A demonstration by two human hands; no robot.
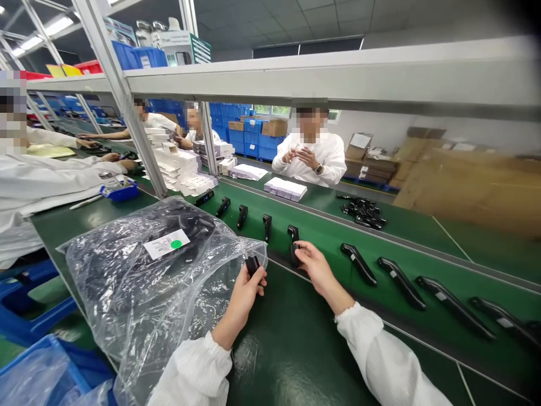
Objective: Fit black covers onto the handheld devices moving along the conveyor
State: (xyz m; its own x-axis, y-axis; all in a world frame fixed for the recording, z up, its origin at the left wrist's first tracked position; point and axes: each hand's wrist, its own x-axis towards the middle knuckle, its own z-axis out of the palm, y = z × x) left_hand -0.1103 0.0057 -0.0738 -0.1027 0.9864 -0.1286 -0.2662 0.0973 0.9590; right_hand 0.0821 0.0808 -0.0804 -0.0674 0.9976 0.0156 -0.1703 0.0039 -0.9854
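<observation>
My left hand (244, 293) pinches a small black plastic part (252, 264) between thumb and fingers, above the edge of a large clear plastic bag (139, 282). The bag holds many dark pieces and has a white label (166, 243) with a green dot. My right hand (315, 265) grips a black plastic piece (294, 256) at the near edge of the green conveyor belt. Directly behind it is the head of a black angled handheld device (292, 231); I cannot tell whether the two are joined. More such devices lie on the belt, including one (358, 264) right of my hand.
A person (310, 152) sits across the belt beside stacked white boxes (285, 189) and a pile of black parts (362, 211). A shelf beam (316, 73) crosses above; its post (141, 129) stands left. A blue bin (46, 372) is at lower left. Co-workers sit at left.
</observation>
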